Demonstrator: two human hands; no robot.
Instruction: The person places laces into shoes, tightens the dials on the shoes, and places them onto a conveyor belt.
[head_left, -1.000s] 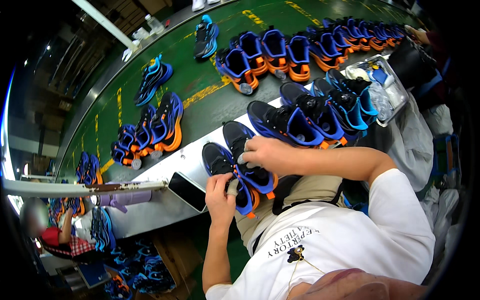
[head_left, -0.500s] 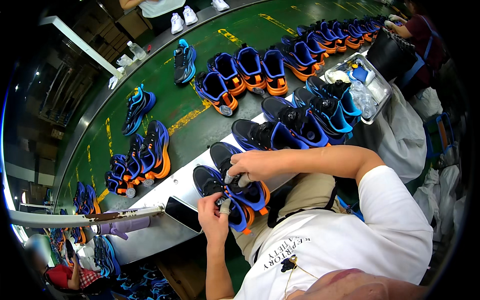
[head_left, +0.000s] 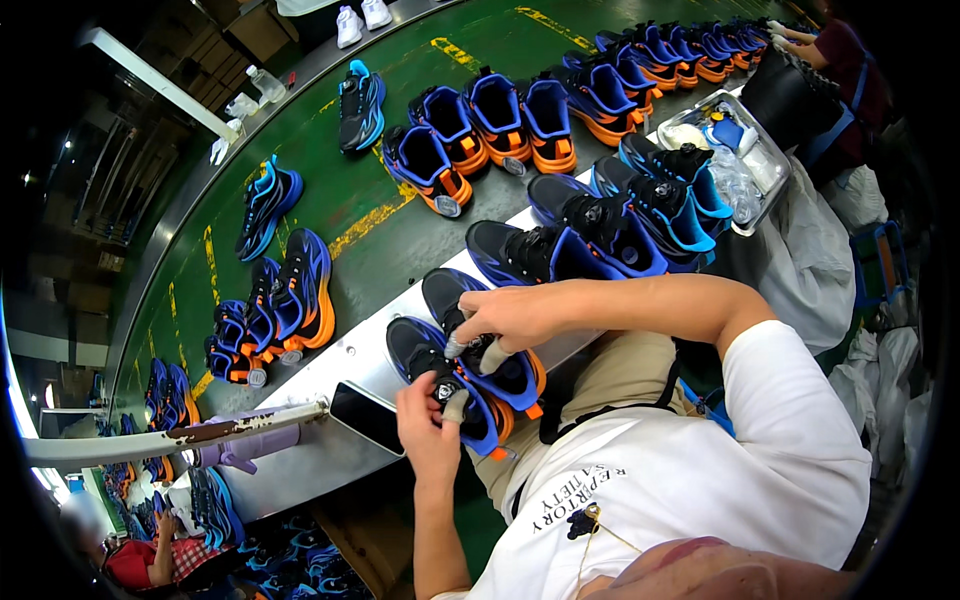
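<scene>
Two black-and-blue sneakers with orange heels lie side by side on the metal ledge before me. My left hand [head_left: 430, 428] pinches the nearer sneaker [head_left: 408, 343] beside the round lace dial [head_left: 445, 391] on its tongue, thumb and fingers on either side. Reaching across from the right, my right hand [head_left: 508, 318] has its fingers bent down to the same sneaker's upper, near its collar. Pale finger covers sit on some fingertips of both hands. Partly under my right hand lies the second sneaker [head_left: 443, 290]. Its lacing is partly hidden.
More sneakers [head_left: 510, 250] line the ledge to the right, up to a metal tray [head_left: 770, 190] of small parts. Beyond runs a green belt [head_left: 370, 190] bearing several sneakers. A phone [head_left: 366, 418], a lilac bottle [head_left: 245, 440] and a worn white bar [head_left: 180, 437] are at left. Other people work nearby.
My left fingers have shifted a little on the nearer sneaker, and its dial shows more plainly. My right fingers have moved slightly down toward its collar. The whole view has shifted slightly.
</scene>
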